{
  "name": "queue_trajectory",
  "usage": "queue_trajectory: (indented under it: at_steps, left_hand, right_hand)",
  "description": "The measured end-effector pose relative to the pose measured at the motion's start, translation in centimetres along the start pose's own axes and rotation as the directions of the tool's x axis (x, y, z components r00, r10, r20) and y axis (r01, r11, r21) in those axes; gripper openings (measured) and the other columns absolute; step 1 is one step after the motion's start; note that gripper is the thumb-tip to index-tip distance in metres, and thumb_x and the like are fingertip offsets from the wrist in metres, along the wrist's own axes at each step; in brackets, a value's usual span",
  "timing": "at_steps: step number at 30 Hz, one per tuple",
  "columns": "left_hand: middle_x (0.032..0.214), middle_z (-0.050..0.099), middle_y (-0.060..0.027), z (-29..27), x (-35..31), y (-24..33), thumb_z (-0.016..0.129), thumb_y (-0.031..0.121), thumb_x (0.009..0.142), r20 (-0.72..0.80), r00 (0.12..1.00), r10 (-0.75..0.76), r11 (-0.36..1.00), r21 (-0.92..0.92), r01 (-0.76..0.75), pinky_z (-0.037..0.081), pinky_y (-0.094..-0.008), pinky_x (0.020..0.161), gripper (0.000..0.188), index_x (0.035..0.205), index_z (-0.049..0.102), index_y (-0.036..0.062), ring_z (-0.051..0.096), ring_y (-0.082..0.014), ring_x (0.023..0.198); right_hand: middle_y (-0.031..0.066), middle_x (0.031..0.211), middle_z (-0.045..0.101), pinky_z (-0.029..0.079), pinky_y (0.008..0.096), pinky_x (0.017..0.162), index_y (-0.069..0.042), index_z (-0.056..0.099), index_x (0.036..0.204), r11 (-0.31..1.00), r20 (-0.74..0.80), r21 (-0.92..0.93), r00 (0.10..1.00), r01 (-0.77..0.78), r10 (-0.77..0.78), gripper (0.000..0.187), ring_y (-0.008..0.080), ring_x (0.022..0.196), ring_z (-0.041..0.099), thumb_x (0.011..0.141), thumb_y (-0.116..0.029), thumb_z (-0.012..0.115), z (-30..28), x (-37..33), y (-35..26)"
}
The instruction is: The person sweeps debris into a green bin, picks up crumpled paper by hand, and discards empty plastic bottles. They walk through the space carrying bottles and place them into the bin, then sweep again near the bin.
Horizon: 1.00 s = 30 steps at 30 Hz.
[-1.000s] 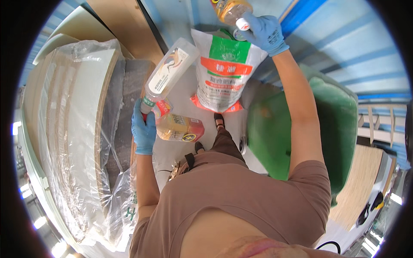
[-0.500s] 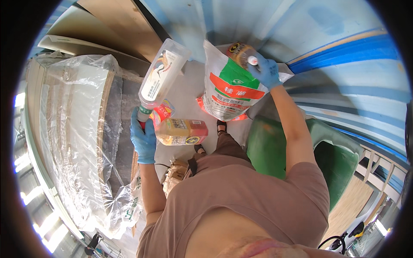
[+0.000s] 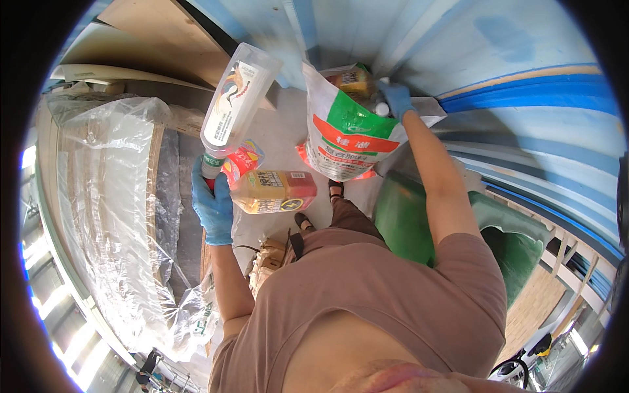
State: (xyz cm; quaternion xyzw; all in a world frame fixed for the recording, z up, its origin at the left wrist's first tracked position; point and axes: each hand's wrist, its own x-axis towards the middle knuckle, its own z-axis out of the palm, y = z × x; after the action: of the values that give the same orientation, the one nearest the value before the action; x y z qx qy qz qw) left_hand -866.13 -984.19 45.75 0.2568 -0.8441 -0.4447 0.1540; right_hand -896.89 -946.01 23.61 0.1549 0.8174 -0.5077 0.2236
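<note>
My left hand (image 3: 213,203), in a blue glove, is closed round the capped necks of bottles. One is a tall clear bottle (image 3: 230,108) with a white bird-picture label, tilted up and away. Beside it a drink bottle (image 3: 275,192) with pinkish contents lies sideways, its neck hidden at the hand. A red-and-yellow wrapped item (image 3: 244,162) sits between these two; whether I hold it is unclear. My gloved right hand (image 3: 397,98) reaches into the mouth of a white, green and red woven sack (image 3: 350,141), beside a brown-gold labelled bottle (image 3: 354,84) and white caps. Its fingertips are partly hidden.
Plastic-wrapped boards (image 3: 108,216) are stacked at left, with leaning panels (image 3: 157,33) behind. A blue corrugated wall (image 3: 511,85) runs along the back and right. A green bin (image 3: 406,219) stands at my right, and a brown bundle (image 3: 267,262) lies by my feet.
My right hand has gone deeper into the sack, and the brown-gold bottle now sits lower inside its mouth. The left hand and its bottles have shifted slightly left and away.
</note>
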Motion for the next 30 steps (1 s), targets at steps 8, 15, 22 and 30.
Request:
queue_trajectory:
  at_steps: [8, 15, 22, 30]
  left_hand:
    - [0.122, 0.066, -0.0154, 0.5, -0.5, 1.0, 0.059, 0.009, 0.092, -0.054, 0.998, 0.009, 0.999, 0.037, -0.007, 0.050, -0.0350, 0.094, 0.050, 0.140, 0.050, -0.0015, 0.063, -0.0196, 0.108]
    - [0.119, 0.067, -0.0166, 0.6, -0.9, 0.6, 0.060, 0.010, 0.091, -0.096, 0.994, 0.044, 0.994, 0.101, -0.034, 0.050, -0.0351, 0.093, 0.050, 0.140, 0.050, 0.0001, 0.063, -0.0206, 0.107]
    - [0.108, 0.068, -0.0113, 0.8, 1.4, 1.3, 0.065, 0.010, 0.089, -0.121, 0.992, -0.017, 0.998, -0.059, 0.010, 0.053, -0.0306, 0.078, 0.049, 0.137, 0.053, 0.0021, 0.063, -0.0149, 0.088]
    - [0.101, 0.066, -0.0064, 2.3, 2.2, 3.7, 0.065, 0.010, 0.091, -0.158, 0.986, 0.056, 0.966, -0.240, -0.094, 0.052, -0.0267, 0.070, 0.047, 0.135, 0.053, -0.0013, 0.059, -0.0090, 0.079]
  right_hand:
    - [0.0132, 0.120, 0.071, 0.052, 0.0405, 0.091, -0.007, 0.070, 0.121, 0.782, 0.342, -0.615, 0.859, -0.101, 0.380, 0.068, 0.0280, 0.107, 0.069, 0.077, -0.060, 0.073, -3.4, -3.5, -3.2]
    - [0.0135, 0.115, 0.073, 0.052, 0.0363, 0.087, -0.007, 0.067, 0.125, 0.682, 0.662, -0.493, 0.741, 0.540, -0.108, 0.053, 0.0228, 0.096, 0.068, 0.083, -0.040, 0.070, -5.9, -0.8, 1.9]
    - [0.0172, 0.138, 0.058, 0.046, 0.0420, 0.104, -0.016, 0.055, 0.140, 0.323, 0.221, -0.878, 0.899, 0.352, -0.379, 0.051, 0.0347, 0.123, 0.059, 0.093, -0.037, 0.060, -3.4, -4.8, -3.7]
    - [0.0127, 0.148, 0.049, 0.037, 0.0356, 0.114, -0.001, 0.034, 0.152, 0.845, 0.637, 0.511, 0.590, 0.159, -0.496, 0.093, 0.0228, 0.136, 0.046, 0.077, -0.027, 0.083, 4.9, -20.8, -6.4]
